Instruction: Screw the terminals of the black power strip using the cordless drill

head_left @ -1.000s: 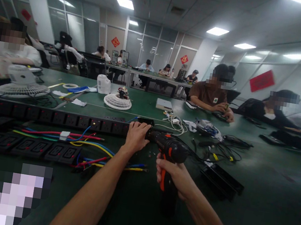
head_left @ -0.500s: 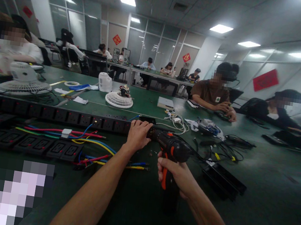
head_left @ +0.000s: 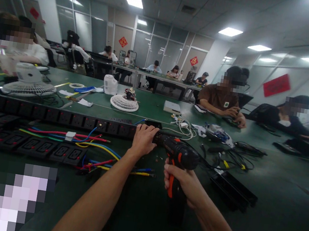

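Observation:
My right hand [head_left: 183,182] is wrapped round the orange-and-black handle of a cordless screwdriver [head_left: 179,156] that points left at the end of a long black power strip [head_left: 54,116]. My left hand [head_left: 143,139] is closed over that end of the strip, right at the tool's nose. Red, blue and yellow wires [head_left: 93,148] lie loose on the green table [head_left: 276,197] just left of my left forearm, beside several black socket modules [head_left: 35,147].
A black strip housing [head_left: 233,187] lies to the right of the tool, with tangled cables [head_left: 224,154] behind it. White fan parts [head_left: 124,103], a white box [head_left: 172,107] and another fan [head_left: 27,81] sit farther back. People work at the far side and at tables behind.
The camera view has shifted slightly; both hands and the screwdriver keep the same hold at the end of the power strip.

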The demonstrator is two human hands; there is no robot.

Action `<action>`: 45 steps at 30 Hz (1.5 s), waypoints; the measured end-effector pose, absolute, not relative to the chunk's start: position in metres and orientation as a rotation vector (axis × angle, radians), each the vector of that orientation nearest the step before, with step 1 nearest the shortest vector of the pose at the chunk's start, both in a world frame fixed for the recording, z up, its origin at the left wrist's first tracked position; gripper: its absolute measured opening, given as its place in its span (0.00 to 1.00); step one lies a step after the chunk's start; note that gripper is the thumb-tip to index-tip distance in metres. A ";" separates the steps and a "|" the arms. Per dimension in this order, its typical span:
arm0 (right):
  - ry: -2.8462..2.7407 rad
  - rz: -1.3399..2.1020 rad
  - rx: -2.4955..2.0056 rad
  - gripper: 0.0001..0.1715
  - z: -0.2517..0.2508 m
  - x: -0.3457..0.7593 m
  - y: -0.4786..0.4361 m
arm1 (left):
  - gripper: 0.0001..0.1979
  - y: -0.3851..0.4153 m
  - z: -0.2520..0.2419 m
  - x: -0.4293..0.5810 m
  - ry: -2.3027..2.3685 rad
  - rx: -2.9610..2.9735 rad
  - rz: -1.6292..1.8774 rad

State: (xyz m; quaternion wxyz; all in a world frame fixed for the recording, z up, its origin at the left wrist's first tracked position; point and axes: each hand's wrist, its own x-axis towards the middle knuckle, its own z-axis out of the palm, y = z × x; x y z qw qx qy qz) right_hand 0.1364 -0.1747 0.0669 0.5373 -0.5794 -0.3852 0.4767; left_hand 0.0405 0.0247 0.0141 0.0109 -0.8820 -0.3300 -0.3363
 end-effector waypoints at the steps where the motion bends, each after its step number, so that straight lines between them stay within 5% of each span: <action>1: -0.915 1.136 -1.378 0.20 0.067 0.136 -0.175 | 0.34 0.025 0.014 0.040 -1.028 -2.749 -1.050; 45: -0.879 1.141 -1.410 0.23 0.073 0.131 -0.175 | 0.34 0.023 0.018 0.038 -1.037 -2.786 -1.018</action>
